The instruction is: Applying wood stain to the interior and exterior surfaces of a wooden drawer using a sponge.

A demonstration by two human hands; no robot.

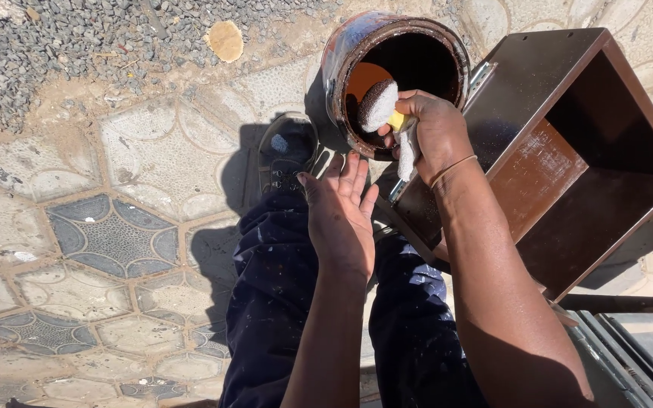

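My right hand [436, 132] pinches a soft, light sponge [379, 106] at its near end, over the paint can [394, 45]; left hand [338, 211] spread, empty.

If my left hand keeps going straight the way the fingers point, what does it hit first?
Most likely the paint can, at its lower rim. The left hand points up the picture toward it, just left of the right hand. Depth is unclear.

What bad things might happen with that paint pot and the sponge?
1. The right hand holds a wet-looking sponge at the mouth of the tilted paint can; paint might drip onto the dark trousers or the shoe.
2. The can leans toward the person, so it might tip and spill on the paving.
3. The open left hand is just below and could get smeared.
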